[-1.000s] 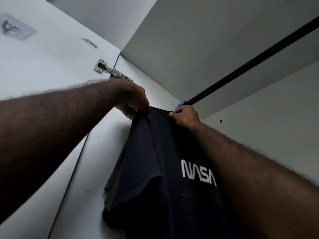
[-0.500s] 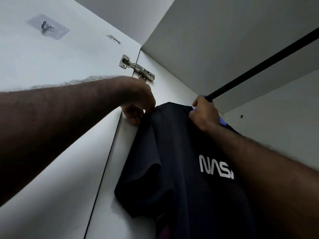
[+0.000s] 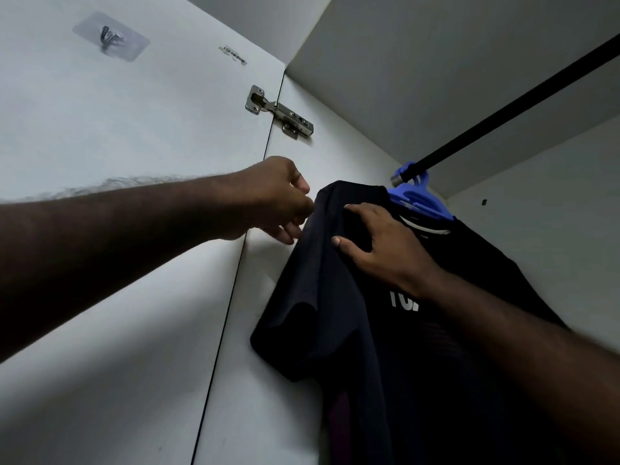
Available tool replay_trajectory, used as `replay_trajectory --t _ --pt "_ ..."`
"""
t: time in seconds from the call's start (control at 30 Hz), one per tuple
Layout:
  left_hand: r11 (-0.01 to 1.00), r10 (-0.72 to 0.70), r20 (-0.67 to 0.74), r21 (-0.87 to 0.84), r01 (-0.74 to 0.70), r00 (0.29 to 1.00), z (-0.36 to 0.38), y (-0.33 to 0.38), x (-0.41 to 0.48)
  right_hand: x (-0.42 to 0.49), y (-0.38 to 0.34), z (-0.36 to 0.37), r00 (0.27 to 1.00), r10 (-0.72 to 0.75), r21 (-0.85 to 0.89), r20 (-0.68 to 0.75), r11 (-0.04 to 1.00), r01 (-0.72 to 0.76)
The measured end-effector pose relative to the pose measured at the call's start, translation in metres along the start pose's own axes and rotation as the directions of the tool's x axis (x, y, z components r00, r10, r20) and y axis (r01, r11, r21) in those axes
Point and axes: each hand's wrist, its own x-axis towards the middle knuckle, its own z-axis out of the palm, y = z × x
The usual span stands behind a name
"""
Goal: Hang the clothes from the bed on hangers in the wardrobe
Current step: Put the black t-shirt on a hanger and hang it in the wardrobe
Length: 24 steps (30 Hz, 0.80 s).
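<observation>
Head view: dark T-shirt [image 3: 385, 347] beneath right fingers [image 3: 360, 209], beside left fingers [image 3: 299, 188]

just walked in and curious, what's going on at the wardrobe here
A person is hanging a dark t-shirt in the wardrobe. It sits on a blue hanger already hooked over the black rail. The right hand lies flat on the shirt's shoulder, and the left hand is at the shoulder's outer edge; whether it pinches the fabric is unclear.
</observation>
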Motion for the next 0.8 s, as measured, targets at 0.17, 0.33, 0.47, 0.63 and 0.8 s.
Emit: replay_trajectory --t 0.17,0.33,0.47,0.63,0.8 --pt "0.956 0.131 -0.071 0.272 -0.107 0.989 0.013 0.014 -0.02 -0.012 0.002 -0.002 0.981 -0.028 -0.054 0.193 0.998 0.039" --pt "0.408 0.034 0.05 0.911 -0.059 0.998 0.031 0.008 -0.034 -0.021 0.003 -0.005 0.971 -0.018 -0.08 0.24 0.996 0.039" --pt "0.839 -0.078 0.185 0.543 -0.036 0.98 0.021 0.007 -0.028 -0.03 0.005 -0.005 0.963 -0.036 -0.079 0.267 0.995 0.059" --pt "0.977 0.187 0.21 0.057 -0.203 0.96 0.024 0.023 -0.025 -0.035 0.0 0.003 0.961 -0.023 -0.122 0.275 0.991 0.059" --pt "0.877 0.41 0.192 0.184 -0.443 0.892 0.075 0.013 -0.018 -0.038 0.01 0.002 0.939 0.111 0.378 0.326 0.895 -0.237"
